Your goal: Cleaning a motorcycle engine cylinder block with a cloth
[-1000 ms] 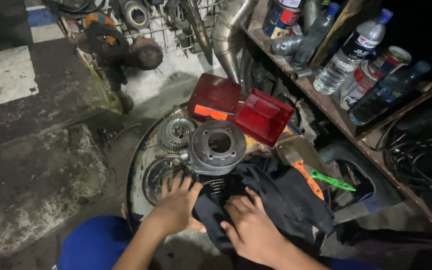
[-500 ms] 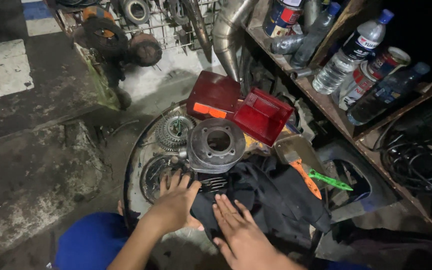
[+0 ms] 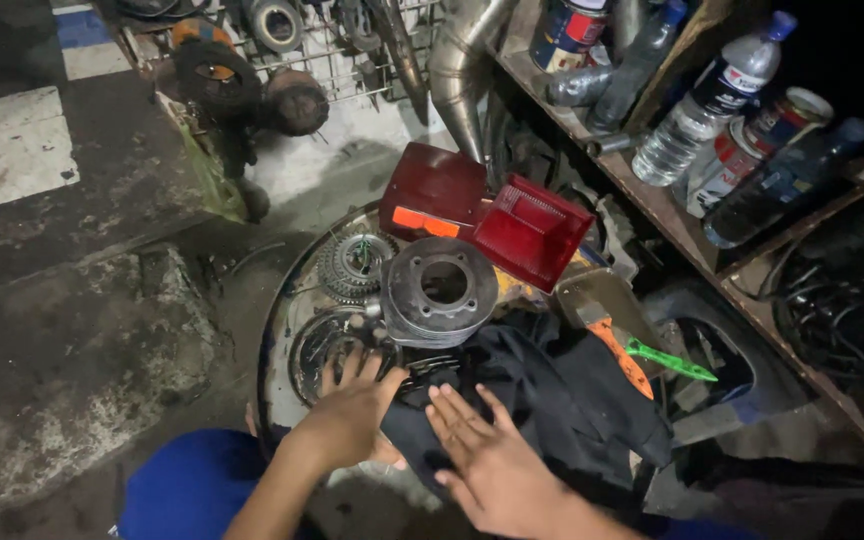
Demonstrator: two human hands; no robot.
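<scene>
My left hand (image 3: 352,410) rests fingers spread at the left edge of a black cloth (image 3: 552,400), touching it and the metal parts in a round tray (image 3: 277,330). My right hand (image 3: 487,455) lies flat and open on the same cloth, fingers pointing up-left. Just above the hands a grey metal engine cylinder (image 3: 440,290) with a round bore stands in the tray. A coil spring (image 3: 432,365) peeks out between the cylinder and the cloth. A toothed sprocket (image 3: 354,265) lies left of the cylinder.
Two red tail-light lenses (image 3: 492,215) sit behind the cylinder. A trowel with an orange handle (image 3: 607,330) and a green tool (image 3: 667,360) lie to the right. A wooden shelf (image 3: 672,235) holds bottles and cans. Wheels and a metal pipe (image 3: 457,70) stand at the top. Cracked concrete floor (image 3: 62,340) lies left.
My right hand has slid back toward me and flattened on the cloth. The left hand has stayed near the cloth's left edge.
</scene>
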